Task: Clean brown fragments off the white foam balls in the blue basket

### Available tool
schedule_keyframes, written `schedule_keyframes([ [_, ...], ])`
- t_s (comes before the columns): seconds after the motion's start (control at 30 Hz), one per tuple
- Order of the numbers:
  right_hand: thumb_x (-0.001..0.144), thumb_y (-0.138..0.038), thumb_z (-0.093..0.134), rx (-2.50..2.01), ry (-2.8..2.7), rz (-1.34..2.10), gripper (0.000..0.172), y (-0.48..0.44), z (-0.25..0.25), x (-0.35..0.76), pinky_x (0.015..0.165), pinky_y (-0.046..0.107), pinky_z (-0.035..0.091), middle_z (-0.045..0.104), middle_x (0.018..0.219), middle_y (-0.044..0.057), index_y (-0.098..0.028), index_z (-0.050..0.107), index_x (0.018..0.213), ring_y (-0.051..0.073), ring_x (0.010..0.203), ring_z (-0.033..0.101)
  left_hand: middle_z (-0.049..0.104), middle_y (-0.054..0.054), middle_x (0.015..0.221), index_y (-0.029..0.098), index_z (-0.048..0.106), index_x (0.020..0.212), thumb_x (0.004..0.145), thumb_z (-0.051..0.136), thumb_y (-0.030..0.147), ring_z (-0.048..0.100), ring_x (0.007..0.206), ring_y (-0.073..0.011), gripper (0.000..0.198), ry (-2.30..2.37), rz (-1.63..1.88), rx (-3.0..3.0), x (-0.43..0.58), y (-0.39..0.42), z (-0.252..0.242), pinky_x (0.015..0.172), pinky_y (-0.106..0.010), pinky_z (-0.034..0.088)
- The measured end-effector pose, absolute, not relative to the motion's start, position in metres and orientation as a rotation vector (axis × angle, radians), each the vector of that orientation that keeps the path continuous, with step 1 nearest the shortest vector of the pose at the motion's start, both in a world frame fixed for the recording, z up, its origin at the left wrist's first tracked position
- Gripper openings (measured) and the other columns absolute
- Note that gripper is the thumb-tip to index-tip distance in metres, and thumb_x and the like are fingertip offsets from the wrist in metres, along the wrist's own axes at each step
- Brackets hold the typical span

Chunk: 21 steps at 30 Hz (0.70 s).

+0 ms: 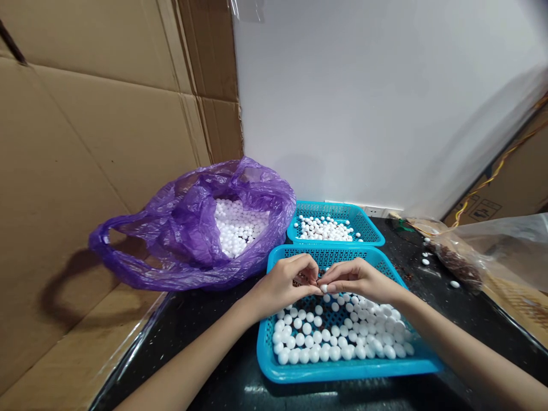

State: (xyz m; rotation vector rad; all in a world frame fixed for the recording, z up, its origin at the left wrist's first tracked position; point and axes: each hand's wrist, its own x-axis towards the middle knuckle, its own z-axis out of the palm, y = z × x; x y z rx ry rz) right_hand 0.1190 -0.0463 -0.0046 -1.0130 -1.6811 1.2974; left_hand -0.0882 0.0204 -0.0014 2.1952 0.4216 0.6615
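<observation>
Over the near blue basket, both my hands meet in a pinch. My right hand has its fingers closed on a small white foam ball. Curled against it, my left hand holds small dark pieces that I cannot make out clearly. Several white foam balls lie in the basket below. A second blue basket behind it also holds white balls.
A purple plastic bag full of white balls sits at the left on the black table. Cardboard sheets stand along the left. A clear bag with brown bits lies at the right, a few loose balls beside it.
</observation>
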Motion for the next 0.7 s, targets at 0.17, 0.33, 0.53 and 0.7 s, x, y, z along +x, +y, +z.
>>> schedule_keyframes([
  [0.17,0.077,-0.027,0.071,-1.038,-1.537,1.427,0.013,-0.0463,-0.0057,0.1198,0.073,0.028,0.054,0.072,0.084,0.003,-0.019,0.073,0.087,0.015,0.078,0.067,0.055,-0.002,0.091,0.020,0.063,0.097,0.083,0.062,0.024,0.056,0.078,-0.0116,0.015,0.297,0.700,2.336,-0.0896,0.0191,0.0033,0.069,-0.023,0.048],
  [0.33,0.073,-0.026,0.075,-0.983,-1.359,1.504,0.023,-0.0449,-0.0050,0.1192,0.066,0.026,0.055,0.071,0.078,0.003,-0.015,0.064,0.090,0.015,0.072,0.068,0.056,-0.005,0.096,0.022,0.064,0.107,0.084,0.059,0.024,0.057,0.082,-0.0133,0.023,0.254,0.752,2.430,-0.0898,0.0165,0.0048,0.072,-0.024,0.049],
  [0.53,0.072,-0.023,0.076,-0.934,-1.302,1.563,0.026,-0.0436,-0.0063,0.1174,0.064,0.026,0.055,0.071,0.076,0.002,-0.015,0.059,0.089,0.013,0.069,0.068,0.061,-0.006,0.091,0.017,0.065,0.104,0.081,0.063,0.026,0.059,0.081,-0.0151,0.024,0.202,0.816,2.510,-0.0901,0.0143,0.0064,0.071,-0.026,0.050],
  [0.7,0.072,-0.021,0.076,-0.933,-1.320,1.572,0.022,-0.0448,-0.0056,0.1167,0.064,0.024,0.055,0.070,0.075,0.001,-0.014,0.060,0.085,0.012,0.070,0.067,0.063,-0.007,0.091,0.015,0.065,0.102,0.085,0.058,0.022,0.059,0.085,-0.0156,0.019,0.143,0.832,2.583,-0.0903,0.0143,0.0064,0.076,-0.027,0.050],
])
